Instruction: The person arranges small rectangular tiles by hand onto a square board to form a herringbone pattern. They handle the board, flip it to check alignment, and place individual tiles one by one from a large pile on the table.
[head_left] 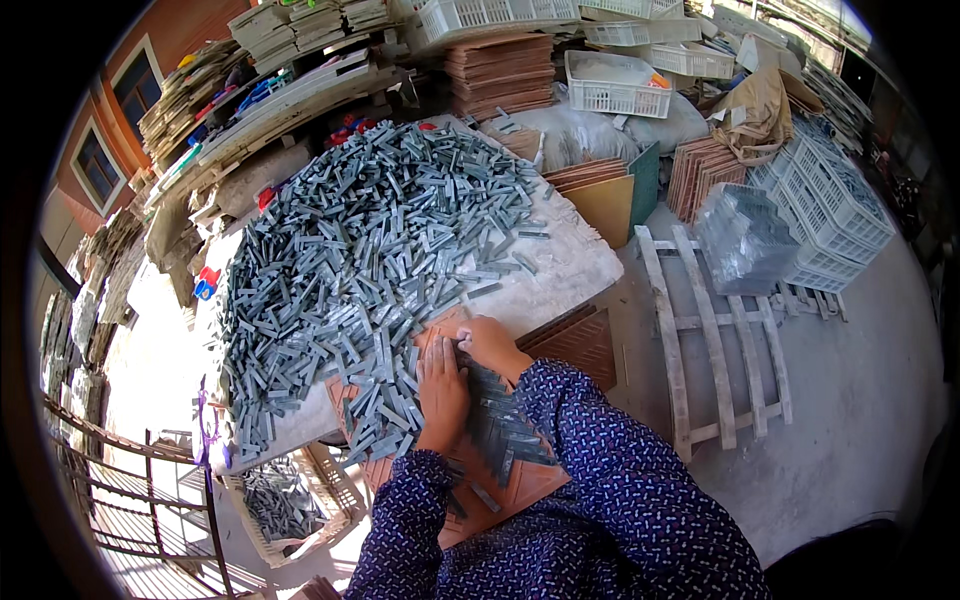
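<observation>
A reddish-brown patterned board (535,487) lies tilted against the table's near edge, below my hands. Dark grey stone strips (502,425) are laid on it in a slanted, herringbone-like pattern. My left hand (443,398) rests flat on the board's upper part, its fingers stretched out beside the loose strips. Just right of its fingertips, my right hand (490,346) is closed, with the fingers curled at the board's top. Whatever those fingers pinch is hidden. A big pile of loose grey strips (350,230) spreads over the table, some spilling onto the board's left side.
The pale stone-topped table (570,250) carries the pile. A crate (335,490) of strips stands below at the left. On the right are a wooden pallet (715,340), a wrapped stack (745,238) and white crates (835,215). More brown boards (575,345) lean under the table.
</observation>
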